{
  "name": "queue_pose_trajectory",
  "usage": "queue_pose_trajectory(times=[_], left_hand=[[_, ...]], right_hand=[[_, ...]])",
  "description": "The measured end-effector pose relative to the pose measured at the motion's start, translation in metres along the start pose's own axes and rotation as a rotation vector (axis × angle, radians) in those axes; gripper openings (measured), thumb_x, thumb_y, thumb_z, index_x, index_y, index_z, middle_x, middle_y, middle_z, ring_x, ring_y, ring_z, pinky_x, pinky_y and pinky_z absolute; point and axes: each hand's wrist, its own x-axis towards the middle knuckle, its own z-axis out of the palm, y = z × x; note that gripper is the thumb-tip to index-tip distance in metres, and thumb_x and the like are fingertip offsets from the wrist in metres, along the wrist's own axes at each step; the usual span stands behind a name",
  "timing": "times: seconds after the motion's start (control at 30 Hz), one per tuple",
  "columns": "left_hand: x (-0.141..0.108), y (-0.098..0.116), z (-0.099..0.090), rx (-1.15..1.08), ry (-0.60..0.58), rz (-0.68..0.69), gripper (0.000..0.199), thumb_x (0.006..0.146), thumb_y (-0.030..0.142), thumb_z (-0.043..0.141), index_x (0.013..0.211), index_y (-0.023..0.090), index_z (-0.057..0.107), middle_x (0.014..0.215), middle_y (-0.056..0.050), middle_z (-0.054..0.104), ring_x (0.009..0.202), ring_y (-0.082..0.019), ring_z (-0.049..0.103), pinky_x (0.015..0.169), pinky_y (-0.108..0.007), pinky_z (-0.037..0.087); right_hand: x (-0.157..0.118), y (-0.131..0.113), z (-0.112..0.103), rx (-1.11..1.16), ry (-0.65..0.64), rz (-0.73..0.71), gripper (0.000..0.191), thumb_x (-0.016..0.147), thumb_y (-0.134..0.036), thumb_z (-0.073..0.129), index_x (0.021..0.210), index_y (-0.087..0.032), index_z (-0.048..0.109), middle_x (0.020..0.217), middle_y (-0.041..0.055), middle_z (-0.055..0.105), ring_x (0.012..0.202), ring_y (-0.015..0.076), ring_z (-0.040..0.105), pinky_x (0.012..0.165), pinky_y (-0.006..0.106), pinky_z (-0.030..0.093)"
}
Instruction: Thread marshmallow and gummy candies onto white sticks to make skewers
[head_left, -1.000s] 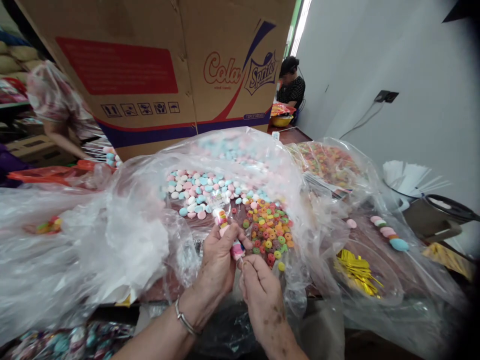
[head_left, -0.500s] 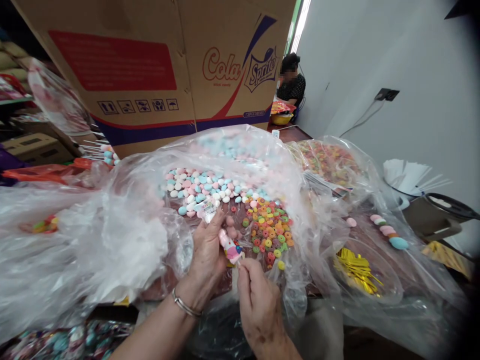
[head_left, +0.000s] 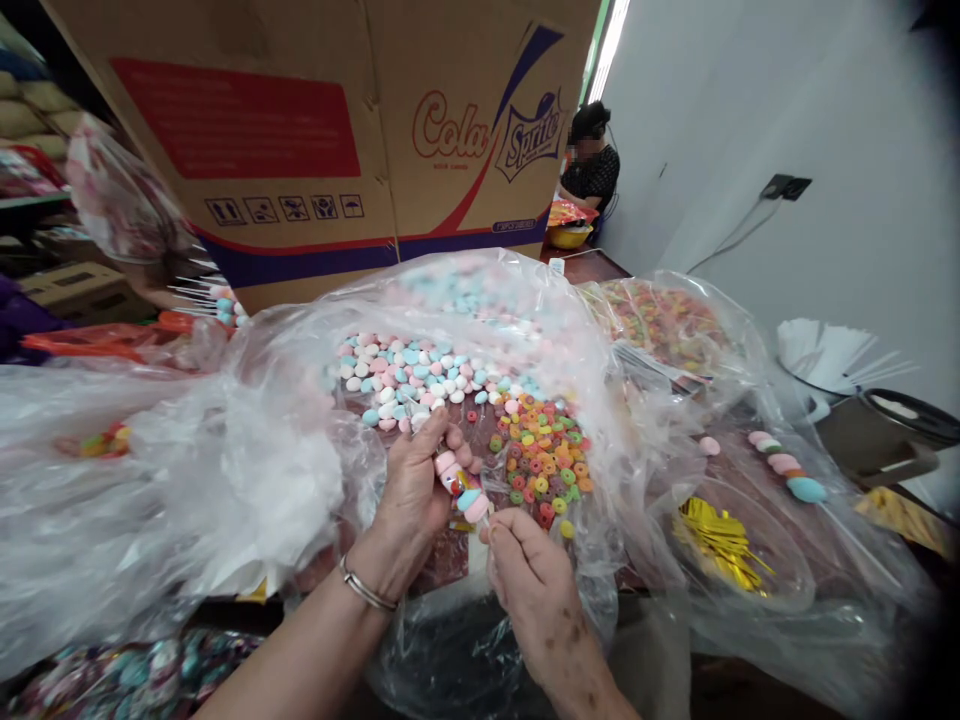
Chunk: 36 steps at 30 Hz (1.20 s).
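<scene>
My left hand, with a metal bangle at the wrist, is wrapped round the upper part of a wrapped candy skewer of pink, white and blue pieces. The fingers of my right hand pinch the skewer's lower end. Behind my hands lie pastel candies in pink, white and blue. Colourful ring candies are heaped just right of the skewer. Farther right, gold twist ties rest on clear plastic.
A large cardboard box stands behind the candies. Clear plastic bags spread left. Another candy skewer lies right, near white sticks. A person sits beyond the box. Wrapped candies are at lower left.
The skewer has turned between my hands, so its blue and pink pieces now face up. The small printed wrapper piece above my left thumb no longer shows. The view has shifted slightly.
</scene>
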Motion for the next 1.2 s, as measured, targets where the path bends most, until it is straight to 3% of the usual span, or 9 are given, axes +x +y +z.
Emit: queue_pose_trajectory(times=[0.13, 0.27, 0.43, 0.57, 0.63, 0.73, 0.83, 1.03, 1.2], left_hand=[[0.005, 0.005, 0.001, 0.003, 0.156, 0.039, 0.032, 0.066, 0.026, 0.086, 0.065, 0.017, 0.055, 0.05, 0.006, 0.056, 0.04, -0.009, 0.051, 0.04, -0.022, 0.049], [0.003, 0.004, 0.001, 0.032, 0.158, 0.067, 0.031, 0.067, 0.028, 0.085, 0.069, 0.016, 0.056, 0.052, 0.006, 0.057, 0.042, -0.01, 0.053, 0.043, -0.024, 0.053], [0.002, -0.001, -0.001, 0.061, 0.221, 0.064, 0.034, 0.064, 0.028, 0.088, 0.069, 0.016, 0.056, 0.052, 0.006, 0.058, 0.043, -0.012, 0.055, 0.043, -0.028, 0.055], [0.0, -0.005, -0.002, 0.055, 0.224, 0.038, 0.036, 0.064, 0.03, 0.089, 0.07, 0.016, 0.056, 0.052, 0.007, 0.057, 0.041, -0.011, 0.054, 0.044, -0.029, 0.056], [0.0, -0.005, -0.002, 0.055, 0.221, 0.028, 0.038, 0.063, 0.033, 0.09, 0.069, 0.017, 0.056, 0.051, 0.007, 0.057, 0.04, -0.01, 0.053, 0.045, -0.028, 0.056], [0.002, -0.005, -0.002, 0.062, 0.241, 0.058, 0.04, 0.062, 0.035, 0.091, 0.069, 0.017, 0.055, 0.051, 0.007, 0.057, 0.041, -0.01, 0.054, 0.045, -0.026, 0.055], [0.003, -0.004, -0.002, 0.061, 0.254, 0.076, 0.043, 0.058, 0.035, 0.093, 0.07, 0.018, 0.055, 0.053, 0.008, 0.058, 0.041, -0.01, 0.055, 0.043, -0.023, 0.052], [-0.01, -0.017, -0.001, 0.088, 0.208, -0.011, 0.049, 0.056, 0.044, 0.093, 0.071, 0.019, 0.053, 0.052, 0.008, 0.057, 0.037, -0.009, 0.054, 0.037, -0.018, 0.043], [-0.02, -0.028, -0.002, 0.156, 0.19, 0.003, 0.05, 0.055, 0.042, 0.093, 0.075, 0.019, 0.053, 0.052, 0.008, 0.06, 0.039, -0.009, 0.055, 0.042, -0.018, 0.045]], right_hand=[[-0.002, 0.0, -0.007, -0.564, 0.146, -0.395, 0.027, 0.098, -0.03, 0.041, 0.081, -0.019, 0.06, 0.055, -0.004, 0.053, 0.046, 0.0103, 0.049, 0.046, 0.021, 0.032], [0.0, -0.005, -0.004, -0.922, 0.327, -0.734, 0.032, 0.101, -0.021, 0.036, 0.082, -0.017, 0.062, 0.051, -0.0016, 0.06, 0.041, 0.0116, 0.057, 0.044, 0.023, 0.033], [0.007, 0.0, -0.002, -1.145, 0.473, -0.875, 0.034, 0.101, -0.016, 0.037, 0.08, -0.016, 0.064, 0.047, -0.0007, 0.059, 0.039, 0.0129, 0.056, 0.046, 0.026, 0.033], [0.007, 0.014, 0.004, -0.998, 0.417, -0.768, 0.033, 0.101, -0.02, 0.036, 0.081, -0.018, 0.062, 0.049, -0.001, 0.057, 0.04, 0.0127, 0.052, 0.047, 0.026, 0.029], [0.003, 0.016, 0.007, -0.77, 0.295, -0.558, 0.033, 0.101, -0.027, 0.035, 0.08, -0.019, 0.059, 0.051, -0.0022, 0.054, 0.042, 0.0118, 0.048, 0.047, 0.025, 0.027], [-0.001, 0.009, 0.009, -0.309, 0.011, -0.128, 0.031, 0.097, -0.038, 0.039, 0.076, -0.021, 0.052, 0.052, -0.0061, 0.042, 0.044, 0.0101, 0.04, 0.045, 0.022, 0.027], [-0.003, -0.001, 0.012, 0.057, -0.088, 0.146, 0.028, 0.091, -0.043, 0.048, 0.075, -0.021, 0.051, 0.047, -0.0093, 0.036, 0.042, 0.0082, 0.032, 0.041, 0.02, 0.022], [0.007, -0.003, 0.026, 0.415, -0.039, 0.25, 0.032, 0.079, -0.05, 0.062, 0.072, -0.02, 0.051, 0.043, -0.0115, 0.033, 0.039, 0.0049, 0.019, 0.038, 0.019, 0.012], [0.013, 0.002, 0.023, 0.249, -0.015, 0.139, 0.03, 0.088, -0.05, 0.055, 0.084, -0.02, 0.055, 0.05, -0.0106, 0.035, 0.044, 0.0067, 0.027, 0.042, 0.019, 0.023]])
